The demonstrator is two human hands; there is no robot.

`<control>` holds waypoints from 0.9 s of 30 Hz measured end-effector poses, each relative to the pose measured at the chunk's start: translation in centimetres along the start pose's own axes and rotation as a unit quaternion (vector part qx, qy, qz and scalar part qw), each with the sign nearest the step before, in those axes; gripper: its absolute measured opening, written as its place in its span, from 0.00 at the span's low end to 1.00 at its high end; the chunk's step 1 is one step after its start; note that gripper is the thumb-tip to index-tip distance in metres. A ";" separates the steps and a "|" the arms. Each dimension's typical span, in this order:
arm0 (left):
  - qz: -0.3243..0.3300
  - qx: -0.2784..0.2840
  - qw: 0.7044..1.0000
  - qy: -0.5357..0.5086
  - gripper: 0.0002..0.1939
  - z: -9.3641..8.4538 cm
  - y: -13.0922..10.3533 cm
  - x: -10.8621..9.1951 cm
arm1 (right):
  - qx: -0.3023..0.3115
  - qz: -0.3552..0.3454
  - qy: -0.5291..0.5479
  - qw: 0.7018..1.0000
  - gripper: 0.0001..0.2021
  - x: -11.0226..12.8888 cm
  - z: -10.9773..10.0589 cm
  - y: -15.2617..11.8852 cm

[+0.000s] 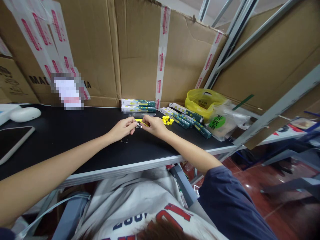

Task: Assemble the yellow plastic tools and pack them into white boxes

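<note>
My left hand [124, 128] is pinched on the left end of a thin yellow strip [138, 120] above the black table. My right hand [154, 125] has its fingers closed at the strip's other end. What exactly the strip is cannot be made out. Bent metal wire loops [139, 125] show between the two hands, just below the strip. A thin wire hook [125, 141] lies under my left hand. Beside my right hand sits a small heap of yellow plastic pieces [167, 120]. Behind the hands lie clear plastic sticks or tubes [142, 115].
Two slim printed boxes [138, 106] are stacked at the cardboard wall. Several more slim boxes [186, 116] lie to the right, near a yellow plastic bag [203, 101] and a clear bag [221, 125]. A white mouse [25, 114] and a tablet-like device [15, 141] are at left.
</note>
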State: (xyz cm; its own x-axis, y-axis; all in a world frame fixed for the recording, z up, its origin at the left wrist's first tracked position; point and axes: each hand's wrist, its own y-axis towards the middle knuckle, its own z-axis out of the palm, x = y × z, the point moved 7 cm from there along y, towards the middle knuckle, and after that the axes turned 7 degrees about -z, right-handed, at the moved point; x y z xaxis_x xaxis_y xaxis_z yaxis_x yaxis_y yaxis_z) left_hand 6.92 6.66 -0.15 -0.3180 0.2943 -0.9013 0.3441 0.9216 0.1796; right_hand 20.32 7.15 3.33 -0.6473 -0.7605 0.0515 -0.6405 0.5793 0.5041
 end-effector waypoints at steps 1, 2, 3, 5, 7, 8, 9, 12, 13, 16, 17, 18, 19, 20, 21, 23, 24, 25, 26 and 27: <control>-0.004 0.004 1.000 0.000 0.14 0.0 0.0 0.1 | 0.004 -0.007 -0.010 1.000 0.04 0.1 0.1 0.0; -0.006 0.009 1.000 0.002 0.15 0.1 0.1 0.2 | 0.008 -0.015 -0.023 1.000 0.04 0.3 0.3 0.0; -0.007 0.013 1.000 0.004 0.15 0.2 0.1 0.3 | 0.013 -0.021 -0.035 0.999 0.04 0.4 0.5 0.1; -0.008 0.020 1.000 0.007 0.16 0.4 0.1 0.3 | 0.017 -0.028 -0.053 0.998 0.05 0.6 0.7 0.1; -0.012 0.021 1.000 0.001 0.16 0.5 0.1 0.3 | 0.018 -0.031 -0.060 0.998 0.05 0.7 0.8 0.2; -0.016 0.021 1.000 -0.005 0.16 0.6 0.2 0.4 | 0.018 -0.031 -0.061 0.998 0.06 0.8 0.8 0.2; -0.023 0.020 0.999 -0.012 0.16 0.6 0.2 0.4 | 0.018 -0.032 -0.060 0.998 0.06 0.8 0.8 0.2; -0.042 0.019 0.998 -0.032 0.16 0.7 0.2 0.7 | 0.017 -0.035 -0.050 0.998 0.07 0.8 0.8 0.1; -0.044 0.018 0.998 -0.036 0.16 0.7 0.2 0.8 | 0.015 -0.037 -0.044 0.998 0.07 0.8 0.8 0.0; -0.039 0.013 0.998 -0.044 0.16 0.5 0.3 0.8 | 0.000 -0.031 0.004 1.000 0.07 0.5 0.8 -0.1; -0.035 0.010 0.998 -0.046 0.16 0.4 0.3 0.7 | -0.009 -0.024 0.035 0.999 0.07 0.4 0.7 -0.2; -0.031 0.008 0.998 -0.048 0.15 0.3 0.3 0.7 | -0.020 -0.017 0.075 0.997 0.08 0.2 0.7 -0.2; -0.027 0.003 0.998 -0.051 0.15 0.2 0.3 0.6 | -0.030 -0.011 0.123 0.992 0.09 0.1 0.7 -0.2; -0.023 -0.002 0.998 -0.055 0.14 0.0 0.3 0.5 | -0.038 -0.006 0.178 0.983 0.10 0.0 0.8 -0.2; -0.020 -0.008 0.998 -0.059 0.14 -0.1 0.3 0.4 | -0.043 -0.001 0.238 0.970 0.12 -0.2 0.9 -0.2; -0.012 -0.016 0.998 -0.064 0.14 -0.3 0.3 0.2 | -0.038 0.015 0.359 0.933 0.15 -0.4 1.4 -0.1; -0.007 -0.018 0.998 -0.064 0.14 -0.4 0.2 0.0 | -0.030 0.027 0.410 0.911 0.17 -0.5 1.8 0.0; -0.001 -0.018 0.998 -0.063 0.14 -0.4 0.2 -0.1 | -0.018 0.039 0.452 0.891 0.19 -0.6 2.2 0.0; 0.004 -0.017 0.998 -0.062 0.14 -0.3 0.2 -0.2 | -0.005 0.049 0.483 0.874 0.20 -0.6 2.6 0.1; 0.008 -0.015 0.998 -0.060 0.14 -0.3 0.2 -0.3 | 0.006 0.056 0.504 0.862 0.22 -0.7 2.9 0.2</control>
State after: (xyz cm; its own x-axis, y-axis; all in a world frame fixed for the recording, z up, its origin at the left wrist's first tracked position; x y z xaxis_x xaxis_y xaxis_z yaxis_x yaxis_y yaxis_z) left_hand 6.81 6.81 0.25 -0.2028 0.2786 -0.9387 0.3217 0.9244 0.2048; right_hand 19.44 8.61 0.90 -0.0214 -0.5659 0.8242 -0.6052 0.6635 0.4399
